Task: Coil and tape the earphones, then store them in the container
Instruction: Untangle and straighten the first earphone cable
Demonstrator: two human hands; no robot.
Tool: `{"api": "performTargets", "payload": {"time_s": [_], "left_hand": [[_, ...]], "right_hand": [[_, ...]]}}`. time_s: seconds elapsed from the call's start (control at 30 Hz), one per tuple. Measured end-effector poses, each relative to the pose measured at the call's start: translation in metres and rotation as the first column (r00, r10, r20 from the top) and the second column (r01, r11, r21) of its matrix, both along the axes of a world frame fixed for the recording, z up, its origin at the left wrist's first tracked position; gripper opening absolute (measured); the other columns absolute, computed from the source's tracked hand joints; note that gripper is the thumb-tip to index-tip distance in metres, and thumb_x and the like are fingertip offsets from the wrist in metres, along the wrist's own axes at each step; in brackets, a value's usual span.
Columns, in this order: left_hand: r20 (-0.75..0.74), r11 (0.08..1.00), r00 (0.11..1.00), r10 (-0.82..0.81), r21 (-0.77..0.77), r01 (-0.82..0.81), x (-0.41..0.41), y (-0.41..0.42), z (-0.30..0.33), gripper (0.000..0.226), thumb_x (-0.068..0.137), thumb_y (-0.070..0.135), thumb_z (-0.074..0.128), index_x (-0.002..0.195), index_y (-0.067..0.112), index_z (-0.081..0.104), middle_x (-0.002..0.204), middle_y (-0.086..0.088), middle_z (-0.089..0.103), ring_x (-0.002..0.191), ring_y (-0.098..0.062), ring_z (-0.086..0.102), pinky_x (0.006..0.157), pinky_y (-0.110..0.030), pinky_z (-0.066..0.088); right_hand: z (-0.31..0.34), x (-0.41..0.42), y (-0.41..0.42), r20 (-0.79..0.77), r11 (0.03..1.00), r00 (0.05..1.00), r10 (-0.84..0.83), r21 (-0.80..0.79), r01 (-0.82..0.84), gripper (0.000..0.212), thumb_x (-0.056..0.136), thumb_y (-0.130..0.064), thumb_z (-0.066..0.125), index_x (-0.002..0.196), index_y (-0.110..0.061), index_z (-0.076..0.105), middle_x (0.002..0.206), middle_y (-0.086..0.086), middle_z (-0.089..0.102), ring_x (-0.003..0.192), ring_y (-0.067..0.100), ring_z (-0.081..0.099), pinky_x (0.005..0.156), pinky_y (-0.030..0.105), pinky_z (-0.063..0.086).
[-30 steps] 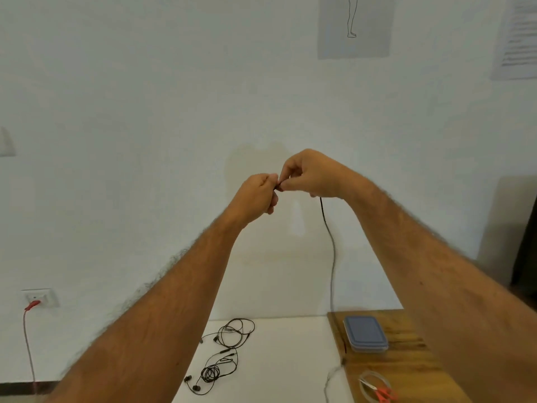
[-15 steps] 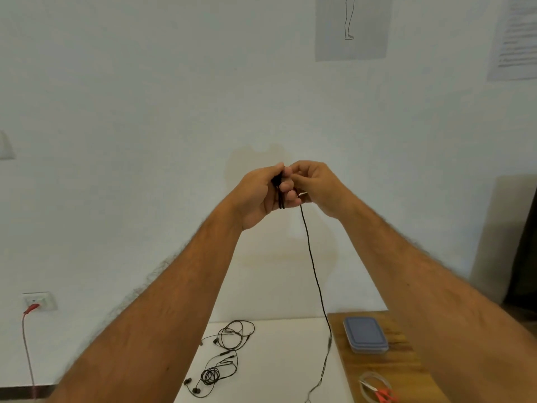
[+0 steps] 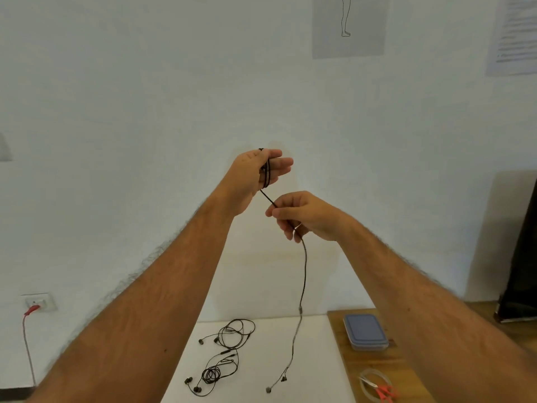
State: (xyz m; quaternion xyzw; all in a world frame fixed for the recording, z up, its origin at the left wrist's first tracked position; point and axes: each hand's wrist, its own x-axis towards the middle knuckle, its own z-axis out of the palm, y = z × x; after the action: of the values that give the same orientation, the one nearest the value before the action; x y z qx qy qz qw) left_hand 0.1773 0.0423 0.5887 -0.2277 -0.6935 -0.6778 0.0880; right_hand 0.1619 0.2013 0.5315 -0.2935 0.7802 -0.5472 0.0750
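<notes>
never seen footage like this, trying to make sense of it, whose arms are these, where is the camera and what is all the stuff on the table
There is no machine here. The camera sits on a person's head and looks forward and down, so the two bare arms are that person's own. The left hand has a black earphone cable wound in a few loops around its fingers. The right hand pinches the same cable just below, and the rest hangs down to the white table, where its earbuds lie. On that table are also two more sets of loose earphones. To the right, on a wooden surface, stand a lidded plastic container, a roll of clear tape and red-handled scissors.
</notes>
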Motion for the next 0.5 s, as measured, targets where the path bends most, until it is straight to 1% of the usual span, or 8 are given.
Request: {"api": "performTargets", "payload": {"time_s": [0.07, 0.13, 0.2, 0.27, 0.33, 0.4, 0.43, 0.5], "left_hand": [[-0.027, 0.993, 0.997, 0.073, -0.091, -0.075, -0.003, -0.002, 0.001, 0.035, 0.107, 0.023, 0.03, 0.123, 0.006, 0.056, 0.11, -0.006, 0.073, 0.103, -0.016, 0.069, 0.097, -0.033, 0.05], [-0.033, 0.976, 0.992, 0.123, -0.176, -0.127, -0.006, -0.003, 0.0, 0.034, 0.106, 0.022, 0.032, 0.122, 0.006, 0.057, 0.106, -0.005, 0.074, 0.099, -0.014, 0.07, 0.096, -0.032, 0.05], [-0.023, 0.952, 0.988, 0.155, -0.265, -0.155, -0.007, -0.002, -0.003, 0.033, 0.105, 0.021, 0.032, 0.119, 0.005, 0.058, 0.1, -0.003, 0.074, 0.092, -0.011, 0.071, 0.093, -0.031, 0.052], [-0.005, 0.918, 0.985, 0.172, -0.363, -0.162, -0.005, -0.001, -0.007, 0.034, 0.105, 0.021, 0.032, 0.115, 0.006, 0.061, 0.093, -0.003, 0.075, 0.086, -0.011, 0.071, 0.089, -0.03, 0.052], [0.032, 0.871, 0.986, 0.163, -0.474, -0.129, -0.002, -0.001, -0.009, 0.04, 0.106, 0.024, 0.03, 0.108, 0.006, 0.066, 0.089, -0.004, 0.076, 0.086, -0.013, 0.071, 0.087, -0.031, 0.052], [0.117, 0.851, 0.986, 0.119, -0.523, -0.04, 0.002, -0.002, -0.012, 0.049, 0.107, 0.033, 0.026, 0.106, 0.006, 0.067, 0.092, -0.007, 0.076, 0.089, -0.018, 0.072, 0.088, -0.035, 0.053], [0.176, 0.861, 0.981, 0.086, -0.508, 0.016, 0.004, -0.002, -0.013, 0.053, 0.106, 0.039, 0.025, 0.106, 0.005, 0.066, 0.091, -0.008, 0.076, 0.088, -0.021, 0.073, 0.088, -0.036, 0.055], [0.275, 0.904, 0.962, 0.0, -0.411, 0.117, 0.007, -0.001, -0.013, 0.058, 0.105, 0.046, 0.024, 0.102, 0.004, 0.064, 0.082, -0.008, 0.073, 0.08, -0.024, 0.072, 0.083, -0.038, 0.057]], "right_hand": [[0.004, 0.001, 0.004, -0.05, 0.997, 0.998, -0.031, 0.071, 0.034, 0.014, 0.094, -0.014, 0.06, 0.102, -0.005, 0.068, 0.062, 0.002, 0.057, 0.052, 0.015, 0.055, 0.048, 0.028, 0.042], [0.009, 0.002, 0.007, -0.115, 0.991, 0.991, -0.064, 0.109, 0.076, 0.012, 0.093, -0.012, 0.06, 0.098, -0.005, 0.068, 0.057, -0.001, 0.054, 0.048, 0.013, 0.051, 0.046, 0.027, 0.04], [0.016, 0.003, 0.009, -0.202, 0.982, 0.973, -0.111, 0.13, 0.139, 0.01, 0.093, -0.013, 0.06, 0.093, -0.007, 0.069, 0.052, -0.003, 0.053, 0.045, 0.013, 0.048, 0.049, 0.027, 0.041], [0.025, 0.004, 0.011, -0.325, 0.965, 0.933, -0.152, 0.155, 0.211, 0.01, 0.091, -0.016, 0.063, 0.089, -0.009, 0.07, 0.05, -0.001, 0.053, 0.045, 0.014, 0.048, 0.053, 0.029, 0.043], [0.034, 0.006, 0.013, -0.439, 0.949, 0.88, -0.183, 0.153, 0.274, 0.008, 0.088, -0.017, 0.066, 0.085, -0.012, 0.072, 0.055, 0.007, 0.057, 0.049, 0.015, 0.05, 0.054, 0.029, 0.044], [0.043, 0.007, 0.014, -0.499, 0.95, 0.844, -0.199, 0.114, 0.291, 0.005, 0.084, -0.015, 0.07, 0.081, -0.012, 0.072, 0.066, 0.014, 0.064, 0.052, 0.013, 0.053, 0.053, 0.027, 0.047], [0.047, 0.008, 0.015, -0.515, 0.955, 0.833, -0.201, 0.089, 0.285, 0.004, 0.083, -0.013, 0.071, 0.081, -0.011, 0.072, 0.071, 0.015, 0.067, 0.053, 0.011, 0.053, 0.054, 0.026, 0.048], [0.052, 0.007, 0.017, -0.521, 0.965, 0.83, -0.202, 0.037, 0.258, 0.004, 0.083, -0.012, 0.072, 0.083, -0.007, 0.072, 0.075, 0.012, 0.069, 0.056, 0.01, 0.054, 0.055, 0.025, 0.05]]}}
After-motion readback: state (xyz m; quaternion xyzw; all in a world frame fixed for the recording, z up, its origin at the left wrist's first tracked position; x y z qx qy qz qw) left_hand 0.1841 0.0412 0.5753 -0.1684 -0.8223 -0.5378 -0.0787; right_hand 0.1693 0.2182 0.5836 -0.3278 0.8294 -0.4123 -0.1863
